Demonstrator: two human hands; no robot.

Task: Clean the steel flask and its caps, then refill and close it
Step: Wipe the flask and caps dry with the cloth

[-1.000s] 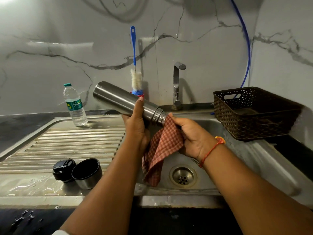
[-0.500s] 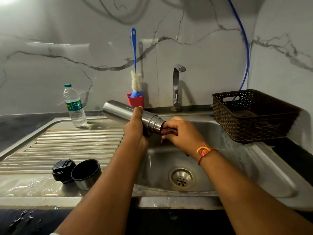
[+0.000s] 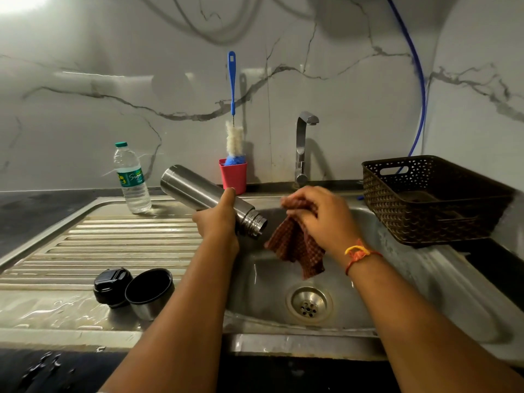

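Far left, a water bottle point(image 3: 131, 177) stands on the drainboard point(image 3: 85, 245). Nearer, the black stopper point(image 3: 112, 286) and steel cup point(image 3: 150, 293) sit touching in the wet. The left hand point(image 3: 219, 222) grips the flask point(image 3: 195, 191), tilted mouth-down over the sink point(image 3: 397, 279). Just beside the mouth, the right hand point(image 3: 317, 214) clutches the checked cloth point(image 3: 295, 251), which dangles over the basin. A basket point(image 3: 425, 222) sits far right.

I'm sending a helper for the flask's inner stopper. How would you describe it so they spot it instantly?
Find the ribbed steel drainboard left of the sink basin; two caps sit at its wet near edge. The stopper is the left one: squat black plastic, closed on top, unlike the open steel cup beside it.
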